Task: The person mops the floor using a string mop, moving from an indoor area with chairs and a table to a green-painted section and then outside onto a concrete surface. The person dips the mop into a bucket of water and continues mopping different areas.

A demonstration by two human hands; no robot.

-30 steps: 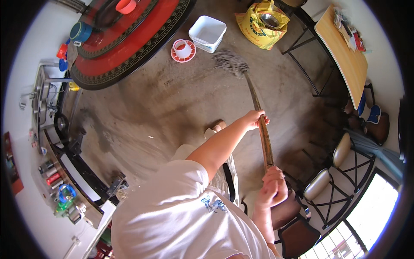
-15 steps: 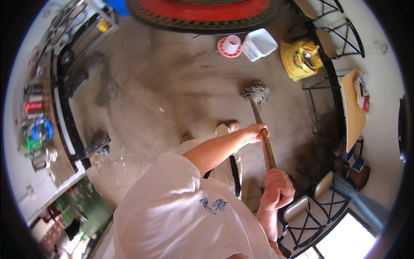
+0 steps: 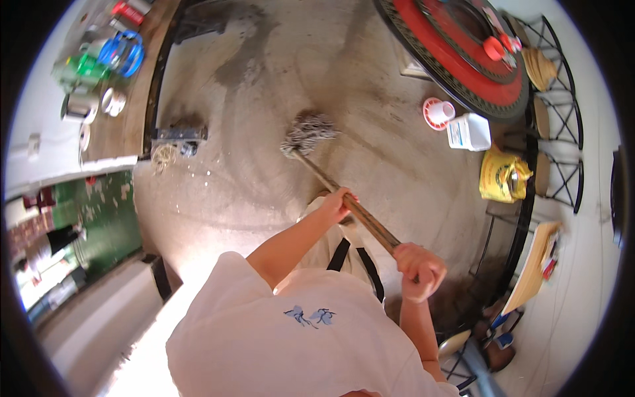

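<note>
A string mop with a wooden handle (image 3: 372,225) slants across the middle of the view. Its grey stringy head (image 3: 311,132) lies spread on the concrete floor, ahead and a little left of me. Partway down the shaft, my left hand (image 3: 340,204) is wrapped around the wood. My right hand (image 3: 421,270) grips the upper end in a closed fist, close to my body on the right. Both hands are closed on the same handle.
Right of the mop are a round red table (image 3: 423,49), a red-and-white feeder-like container (image 3: 438,114), a white tub (image 3: 469,132) and a yellow sack (image 3: 503,175). Chairs line the right wall. A wooden counter (image 3: 122,132) with jars runs along the left, a dark metal object (image 3: 180,133) beside it.
My view has turned left. The mop head has swung leftward over the floor, and the handle now leans up to the left. Both hands keep their hold.
</note>
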